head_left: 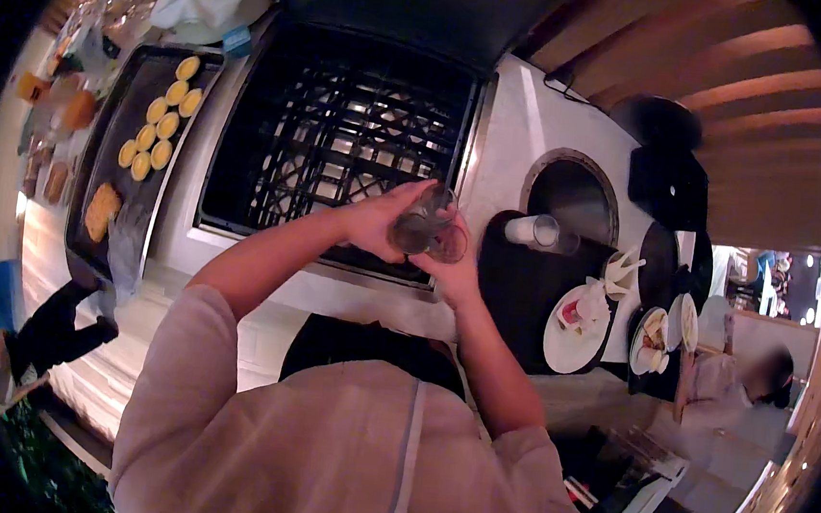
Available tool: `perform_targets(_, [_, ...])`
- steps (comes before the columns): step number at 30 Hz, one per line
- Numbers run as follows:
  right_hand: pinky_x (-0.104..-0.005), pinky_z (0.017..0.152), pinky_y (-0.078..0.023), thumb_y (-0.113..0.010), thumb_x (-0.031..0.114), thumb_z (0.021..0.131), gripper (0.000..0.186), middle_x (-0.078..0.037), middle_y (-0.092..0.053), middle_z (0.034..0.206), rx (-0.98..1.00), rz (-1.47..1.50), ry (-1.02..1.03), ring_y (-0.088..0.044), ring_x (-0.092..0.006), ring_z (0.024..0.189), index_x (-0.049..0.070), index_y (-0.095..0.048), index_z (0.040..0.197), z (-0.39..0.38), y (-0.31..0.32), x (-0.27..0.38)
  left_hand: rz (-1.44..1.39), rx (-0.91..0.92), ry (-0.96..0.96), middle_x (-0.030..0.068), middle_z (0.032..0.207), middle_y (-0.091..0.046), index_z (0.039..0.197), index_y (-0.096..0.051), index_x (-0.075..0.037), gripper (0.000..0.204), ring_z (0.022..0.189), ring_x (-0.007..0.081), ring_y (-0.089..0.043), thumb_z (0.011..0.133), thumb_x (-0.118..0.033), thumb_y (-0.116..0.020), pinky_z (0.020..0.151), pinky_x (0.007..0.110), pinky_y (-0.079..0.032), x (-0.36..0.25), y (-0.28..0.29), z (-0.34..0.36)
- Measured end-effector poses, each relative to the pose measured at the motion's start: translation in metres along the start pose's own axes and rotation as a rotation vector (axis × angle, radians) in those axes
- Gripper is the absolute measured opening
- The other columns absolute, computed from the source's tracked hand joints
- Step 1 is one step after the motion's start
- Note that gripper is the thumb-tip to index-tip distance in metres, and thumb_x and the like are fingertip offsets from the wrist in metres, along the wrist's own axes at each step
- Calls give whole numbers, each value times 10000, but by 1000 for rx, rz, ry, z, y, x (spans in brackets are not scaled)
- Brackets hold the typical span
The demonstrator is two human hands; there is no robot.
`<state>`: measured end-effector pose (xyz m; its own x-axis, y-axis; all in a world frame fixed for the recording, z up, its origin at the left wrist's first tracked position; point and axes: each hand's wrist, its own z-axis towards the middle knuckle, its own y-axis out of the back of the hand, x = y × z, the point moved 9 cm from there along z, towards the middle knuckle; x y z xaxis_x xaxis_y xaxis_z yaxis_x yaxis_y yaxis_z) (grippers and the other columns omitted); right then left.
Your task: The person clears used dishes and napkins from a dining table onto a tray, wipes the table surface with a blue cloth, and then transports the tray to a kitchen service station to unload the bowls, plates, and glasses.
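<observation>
A small cluster of clear drinking glasses (416,234) is held in front of my body, above the near right part of a black plastic grid rack (345,107). My left hand (375,223) wraps the cluster from the left, its fingers closed on the glass. On the right and near side, my right hand (455,275) grips a glass (451,244). The glasses overlap, so how they sit against each other is hard to make out. The rack lies in a metal-edged recess in the counter.
At left, a dark baking tray (101,150) bears several yellow tarts (167,125) and a browned piece of food (102,212). To the right are a round metal-rimmed opening (574,197), a black tray (513,303) with a glass (545,231) and a white plate (567,351). Another person (729,378) is farther right.
</observation>
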<state>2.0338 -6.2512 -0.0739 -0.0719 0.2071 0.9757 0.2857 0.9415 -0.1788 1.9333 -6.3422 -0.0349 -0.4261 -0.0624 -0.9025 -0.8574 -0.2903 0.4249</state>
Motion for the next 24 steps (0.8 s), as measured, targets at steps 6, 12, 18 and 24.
perform_targets(6, [-402, 1121, -326, -797, -65, 678, 1059, -40, -333, 1479, -81, 221, -25, -354, -232, 1370, 118, -188, 1526, 3, -23, -25, 17, 211, -52, 222, 1423, -430, 1534, -105, -39, 1211, 1311, 372, -433, 583, -246, -824, 1115, 420, -327, 27, 3, 8])
perform_targets(12, [-389, 1117, -335, -815, 3, 693, 1146, -91, -270, 1544, -144, -206, -153, -349, -256, 1386, 89, -57, 1548, -4, -16, -35, -32, 277, 22, 218, 1325, -494, 1530, -206, -83, 1125, 1236, 376, -489, 566, -180, -778, 1086, 407, -364, 26, 15, 3])
perform_targets(18, [-380, 1108, -345, -854, 105, 665, 1237, -180, -268, 1542, -205, -477, -139, -344, -281, 1392, 61, 18, 1541, 7, -26, -24, -5, 243, -94, 196, 1370, -460, 1485, -333, -79, 1048, 1251, 373, -477, 523, -104, -748, 1087, 400, -370, 23, 40, 24])
perform_targets(24, [-391, 1097, -361, -840, 96, 666, 1280, -233, -260, 1529, -218, -387, -62, -346, -324, 1389, 51, 111, 1523, 7, -29, -27, 83, 537, -89, 214, 1465, -413, 1532, -234, -116, 1143, 1354, 390, -396, 529, -144, -782, 1135, 441, -319, 22, 30, 31])
